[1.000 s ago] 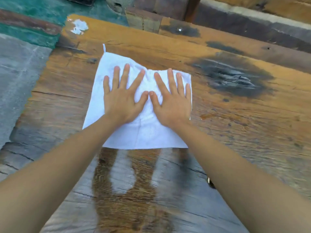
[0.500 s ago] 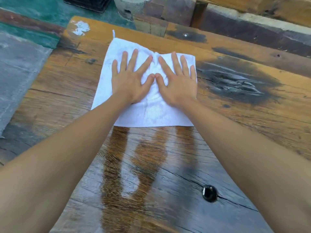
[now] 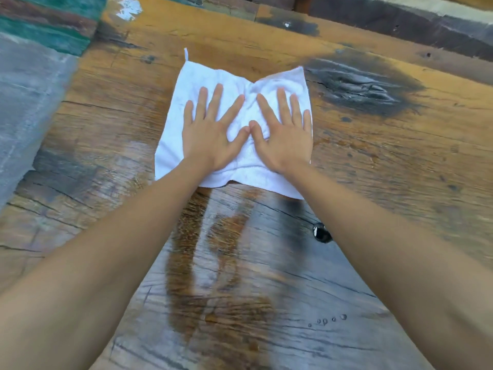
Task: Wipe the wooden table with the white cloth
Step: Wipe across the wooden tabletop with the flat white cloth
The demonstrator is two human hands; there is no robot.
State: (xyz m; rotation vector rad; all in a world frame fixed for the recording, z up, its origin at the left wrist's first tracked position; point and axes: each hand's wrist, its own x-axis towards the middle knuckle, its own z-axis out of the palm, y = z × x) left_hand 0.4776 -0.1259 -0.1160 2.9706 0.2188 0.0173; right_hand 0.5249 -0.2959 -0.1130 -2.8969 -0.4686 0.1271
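White cloth [image 3: 186, 108] lies seemingly flat under both spread hands.

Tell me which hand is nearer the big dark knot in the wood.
Right. The right hand lies flat on the white cloth by its edge nearest the dark knot; the left hand lies flat beside it, farther off.

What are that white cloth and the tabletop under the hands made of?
The white cloth looks like soft terry cotton: nubby pile, hemmed edge, a small hanging loop. The weathered tabletop looks like solid old wood: visible grain, cracks, a dark knot, a wet-looking sheen nearer the person.
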